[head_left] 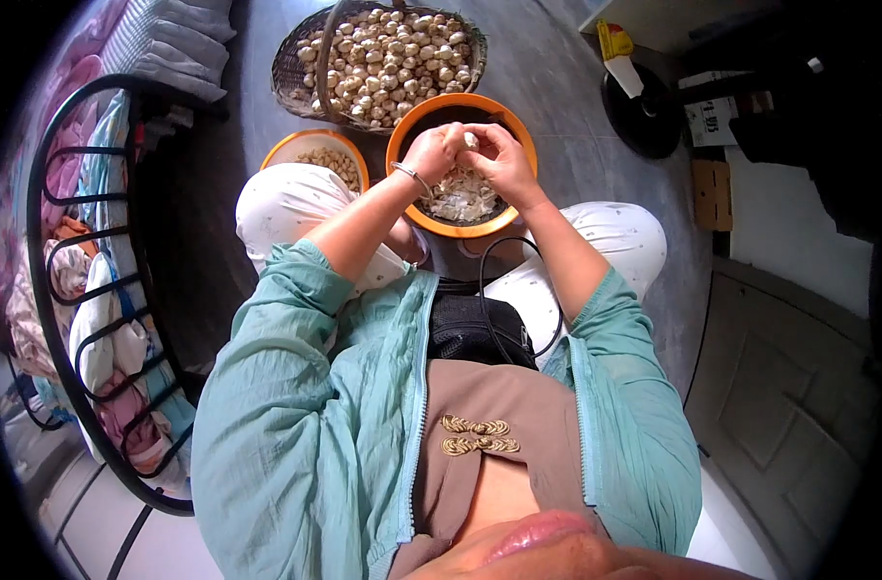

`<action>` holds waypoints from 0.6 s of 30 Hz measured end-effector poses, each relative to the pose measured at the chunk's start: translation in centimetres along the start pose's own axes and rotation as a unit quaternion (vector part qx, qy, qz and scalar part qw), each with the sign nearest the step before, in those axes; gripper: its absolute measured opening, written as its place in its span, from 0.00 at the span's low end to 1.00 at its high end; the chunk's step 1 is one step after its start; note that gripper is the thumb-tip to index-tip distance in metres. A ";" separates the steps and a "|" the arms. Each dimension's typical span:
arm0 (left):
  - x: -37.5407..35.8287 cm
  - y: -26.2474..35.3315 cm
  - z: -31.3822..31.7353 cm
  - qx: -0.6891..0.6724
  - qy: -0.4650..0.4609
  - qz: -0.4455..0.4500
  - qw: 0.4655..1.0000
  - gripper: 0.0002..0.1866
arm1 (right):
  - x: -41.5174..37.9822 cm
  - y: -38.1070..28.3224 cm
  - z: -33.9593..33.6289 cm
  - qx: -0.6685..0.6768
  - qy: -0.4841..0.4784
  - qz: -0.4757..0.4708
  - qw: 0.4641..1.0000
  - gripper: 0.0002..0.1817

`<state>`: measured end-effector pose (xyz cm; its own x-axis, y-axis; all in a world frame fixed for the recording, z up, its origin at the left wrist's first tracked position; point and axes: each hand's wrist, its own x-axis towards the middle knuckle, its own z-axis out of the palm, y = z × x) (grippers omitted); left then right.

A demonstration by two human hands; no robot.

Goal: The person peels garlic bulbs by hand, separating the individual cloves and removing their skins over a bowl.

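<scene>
My left hand [433,155], with a silver bracelet at its wrist, and my right hand [505,166] meet over an orange-rimmed basin [526,126]. Between their closed fingertips shows a small white garlic clove [471,141], pinched from both sides. Papery garlic skins [460,198] lie in the basin beneath. To the left of it stands a smaller orange-rimmed bowl [284,145] with loose garlic cloves [333,162] in it. Behind both, a wicker basket [288,72] with an arched handle is heaped with whole garlic bulbs [393,63].
On the left is a black metal rack [44,251] with clothes and fabric behind its bars. A round black base [644,121] sits on the grey floor [581,174] at upper right. Cardboard boxes [712,193] stand near the right wall. My knees flank the basin.
</scene>
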<state>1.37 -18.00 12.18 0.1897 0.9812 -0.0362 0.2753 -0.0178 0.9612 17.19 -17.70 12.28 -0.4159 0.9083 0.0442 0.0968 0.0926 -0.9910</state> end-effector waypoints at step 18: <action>0.9 1.0 -0.8 -0.100 -0.084 -0.252 0.959 0.25 | 0.2 -0.5 -0.4 0.052 0.007 0.019 0.998 0.27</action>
<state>1.04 -17.02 13.37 0.2345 0.8102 -0.5372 0.1881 0.5043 0.8428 17.47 -17.41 12.85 -0.4012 0.9160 0.0072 0.0181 0.0158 -0.9997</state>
